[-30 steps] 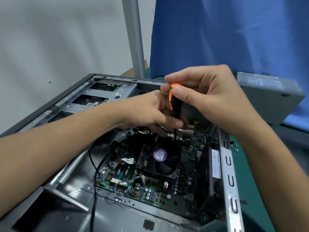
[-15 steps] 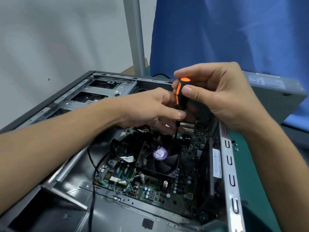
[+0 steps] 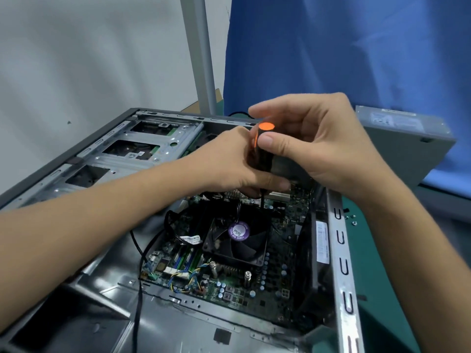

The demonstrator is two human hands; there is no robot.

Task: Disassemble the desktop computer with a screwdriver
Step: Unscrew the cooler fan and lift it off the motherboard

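An open desktop computer case lies on its side with the motherboard exposed. A black cooler fan with a purple label sits in the middle of the board. A screwdriver with a black and orange handle stands upright, its shaft reaching down at the fan's far right corner. My right hand pinches the top of the handle with thumb and fingers. My left hand curls around the lower handle and shaft. The tip and the screw under it are hidden.
A metal drive cage fills the far left of the case. Black cables run across the case floor. A grey power supply box stands on the green mat at the right, with loose screws near it. A grey post rises behind.
The screwdriver handle has turned between my right fingers, so its orange end cap faces up more. Both hands stay over the fan's far corner.
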